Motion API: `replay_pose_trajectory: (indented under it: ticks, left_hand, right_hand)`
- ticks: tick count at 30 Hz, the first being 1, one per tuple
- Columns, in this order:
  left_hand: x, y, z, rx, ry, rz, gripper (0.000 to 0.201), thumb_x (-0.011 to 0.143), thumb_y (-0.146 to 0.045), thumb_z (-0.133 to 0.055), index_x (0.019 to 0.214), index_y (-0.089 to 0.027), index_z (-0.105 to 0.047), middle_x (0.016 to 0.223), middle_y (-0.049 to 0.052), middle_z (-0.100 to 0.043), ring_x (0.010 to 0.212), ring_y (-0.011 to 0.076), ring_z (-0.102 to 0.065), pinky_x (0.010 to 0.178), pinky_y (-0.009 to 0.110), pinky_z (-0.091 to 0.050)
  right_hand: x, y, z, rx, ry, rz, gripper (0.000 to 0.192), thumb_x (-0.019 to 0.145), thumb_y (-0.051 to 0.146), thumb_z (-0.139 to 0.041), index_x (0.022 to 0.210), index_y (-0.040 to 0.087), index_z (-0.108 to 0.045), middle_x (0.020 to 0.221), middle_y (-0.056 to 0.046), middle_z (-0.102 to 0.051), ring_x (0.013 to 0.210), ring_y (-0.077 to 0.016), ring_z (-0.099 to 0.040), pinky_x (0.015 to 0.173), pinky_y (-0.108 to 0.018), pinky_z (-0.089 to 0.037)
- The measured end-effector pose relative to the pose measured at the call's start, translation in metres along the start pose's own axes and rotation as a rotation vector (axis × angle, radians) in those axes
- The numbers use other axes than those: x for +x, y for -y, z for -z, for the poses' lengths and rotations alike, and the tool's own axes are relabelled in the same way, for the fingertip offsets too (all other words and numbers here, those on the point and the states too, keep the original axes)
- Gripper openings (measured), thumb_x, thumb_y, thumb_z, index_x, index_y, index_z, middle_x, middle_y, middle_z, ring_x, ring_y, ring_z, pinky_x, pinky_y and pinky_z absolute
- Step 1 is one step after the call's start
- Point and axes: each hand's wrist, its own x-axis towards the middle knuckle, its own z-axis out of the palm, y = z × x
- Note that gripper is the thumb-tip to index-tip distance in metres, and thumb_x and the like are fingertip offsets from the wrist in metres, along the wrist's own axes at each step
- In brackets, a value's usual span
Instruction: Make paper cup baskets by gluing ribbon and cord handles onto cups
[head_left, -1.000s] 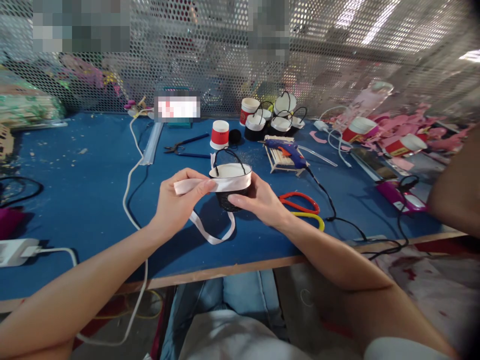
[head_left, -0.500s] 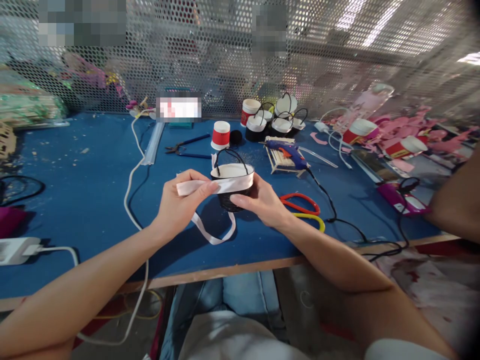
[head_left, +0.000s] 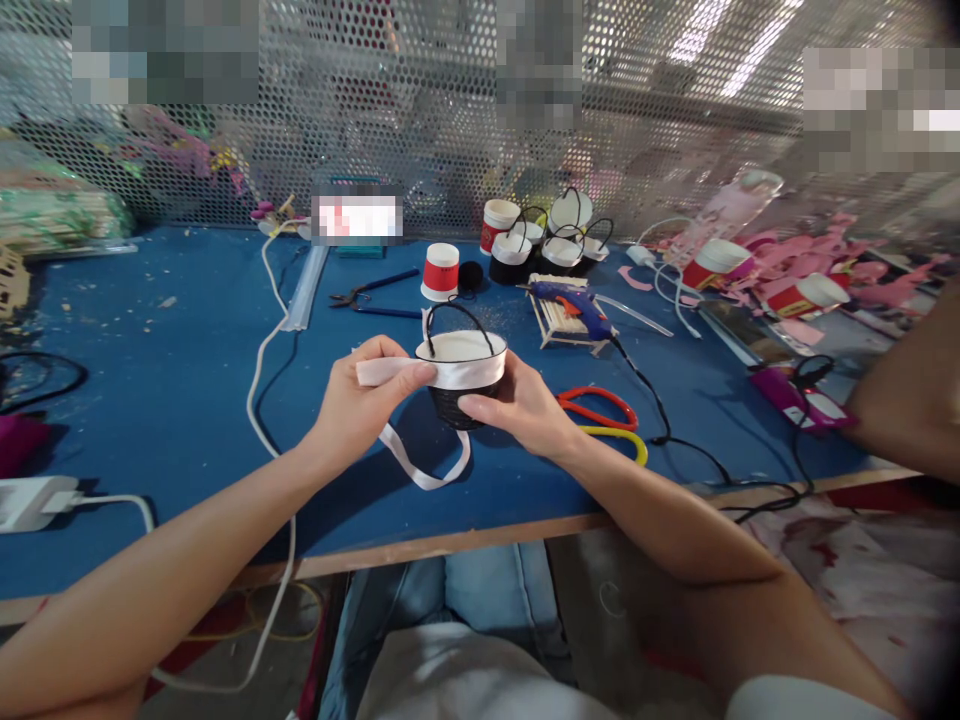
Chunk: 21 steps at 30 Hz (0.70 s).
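Above the blue table (head_left: 150, 380), the left hand (head_left: 352, 405) pinches a white ribbon (head_left: 420, 372) between thumb and fingers, pressing it along the rim of a small black cup (head_left: 459, 385) with a wire handle. The right hand (head_left: 525, 405) grips the cup's far side, fingers closed on it. Scissors (head_left: 600, 410) lie just right of the hands; a glue gun (head_left: 574, 300) rests farther back.
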Motion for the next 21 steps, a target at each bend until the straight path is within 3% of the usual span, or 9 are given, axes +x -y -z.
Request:
replay_pose_trajectory:
  ticks: [4,7,10,15,21]
  left_hand:
    - [0.006,0.012,0.002,-0.087,0.108,0.050,0.029,0.068,-0.039,-0.072,0.083,-0.018,-0.058,0.073,-0.002,-0.057,0.065,0.0113,-0.051,0.058,0.022,-0.037]
    - [0.008,0.017,-0.002,-0.284,0.316,0.064,0.039,0.076,-0.043,-0.064,0.105,-0.019,-0.059,0.099,0.005,-0.063,0.092,0.0180,-0.058,0.082,0.029,-0.043]
    - [0.007,0.019,-0.007,-0.431,0.467,0.076,0.041,0.082,-0.046,-0.057,0.112,-0.018,-0.059,0.107,0.009,-0.064,0.107,0.0234,-0.055,0.094,0.036,-0.040]
    - [0.004,0.016,-0.009,-0.554,0.431,0.120,0.036,0.083,-0.040,-0.058,0.111,-0.018,-0.060,0.109,0.009,-0.065,0.109,0.0230,-0.056,0.094,0.035,-0.041]
    - [0.002,0.014,-0.009,-0.557,0.318,0.195,0.037,0.076,-0.040,-0.066,0.106,-0.021,-0.057,0.103,0.004,-0.066,0.099,0.0190,-0.061,0.087,0.031,-0.046]
  right_hand:
    - [0.000,0.004,0.001,0.009,0.036,0.015,0.052,0.067,0.033,-0.073,0.111,0.017,-0.051,0.111,-0.009,-0.062,0.104,-0.0232,-0.058,0.093,-0.041,-0.045]
    - [0.000,0.006,0.001,0.036,0.090,0.017,0.052,0.066,0.033,-0.074,0.110,0.016,-0.051,0.110,-0.009,-0.062,0.104,-0.0233,-0.058,0.094,-0.041,-0.044]
    - [-0.001,0.007,0.000,0.056,0.140,-0.012,0.051,0.066,0.033,-0.074,0.108,0.016,-0.051,0.108,-0.009,-0.063,0.101,-0.0227,-0.059,0.093,-0.041,-0.045]
    - [0.000,0.006,-0.001,-0.009,0.111,-0.020,0.054,0.068,0.037,-0.073,0.111,0.015,-0.049,0.109,-0.010,-0.061,0.101,-0.0225,-0.059,0.090,-0.040,-0.048]
    - [0.001,-0.004,0.000,-0.272,0.045,0.017,0.061,0.067,0.039,-0.074,0.118,0.019,-0.049,0.113,-0.010,-0.059,0.100,-0.0226,-0.059,0.087,-0.040,-0.050]
